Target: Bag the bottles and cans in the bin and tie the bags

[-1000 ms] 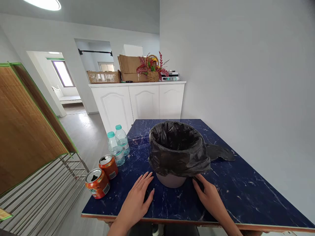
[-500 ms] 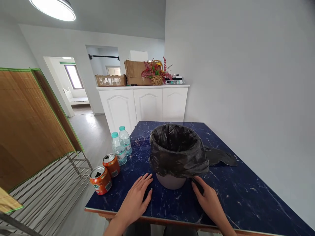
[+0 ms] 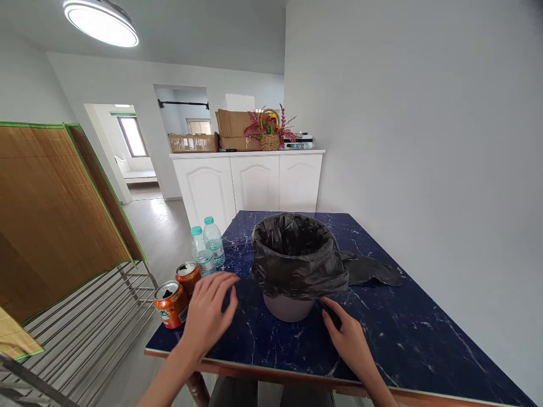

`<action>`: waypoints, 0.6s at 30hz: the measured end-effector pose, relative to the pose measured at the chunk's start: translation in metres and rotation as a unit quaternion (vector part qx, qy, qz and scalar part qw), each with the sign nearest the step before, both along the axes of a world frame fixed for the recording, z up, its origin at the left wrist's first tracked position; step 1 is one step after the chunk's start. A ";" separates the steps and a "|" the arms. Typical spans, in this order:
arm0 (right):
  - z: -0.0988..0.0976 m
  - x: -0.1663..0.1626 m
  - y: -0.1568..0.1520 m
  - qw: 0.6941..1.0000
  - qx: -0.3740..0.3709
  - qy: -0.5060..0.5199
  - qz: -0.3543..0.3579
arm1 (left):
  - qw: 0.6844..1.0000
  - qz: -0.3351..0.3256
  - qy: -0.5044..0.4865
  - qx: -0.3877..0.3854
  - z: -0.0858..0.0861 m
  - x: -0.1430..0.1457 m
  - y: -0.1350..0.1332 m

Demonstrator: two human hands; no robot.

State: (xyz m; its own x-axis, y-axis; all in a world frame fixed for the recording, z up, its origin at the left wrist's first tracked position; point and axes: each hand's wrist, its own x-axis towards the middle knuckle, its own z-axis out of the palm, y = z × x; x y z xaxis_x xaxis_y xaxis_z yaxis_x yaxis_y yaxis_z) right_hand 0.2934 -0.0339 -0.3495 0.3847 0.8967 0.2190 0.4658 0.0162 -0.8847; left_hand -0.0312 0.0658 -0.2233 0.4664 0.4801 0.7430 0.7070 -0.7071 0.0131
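Above the tabletop (image 3: 407,333), the left hand (image 3: 208,308) hovers loosely spread, the right hand (image 3: 348,338) half-parted by the bin (image 3: 288,308).

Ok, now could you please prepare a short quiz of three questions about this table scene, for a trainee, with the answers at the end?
1. True or false: the right hand is on the same side of the bin as the orange cans.

2. Choose one. How does the black bag sit on the bin?
a) flat underneath it
b) open, draped over its rim
c) tied shut on top

3. Count: how many clear bottles with turquoise caps stand on the blue table?

Key
1. False: the hand is at the right of the bin, the cans at the left.
2. b
3. Two
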 end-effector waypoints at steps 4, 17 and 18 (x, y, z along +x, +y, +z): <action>0.004 -0.001 -0.001 1.000 0.002 0.001 0.006 | 0.993 0.053 -0.067 0.081 0.072 -0.001 0.025; 0.002 -0.001 0.001 1.000 0.021 0.010 0.000 | 0.935 0.306 0.118 -0.135 0.128 0.003 0.182; 0.002 -0.001 0.001 1.000 0.014 0.013 0.003 | 0.935 0.303 0.124 -0.139 0.125 0.006 0.185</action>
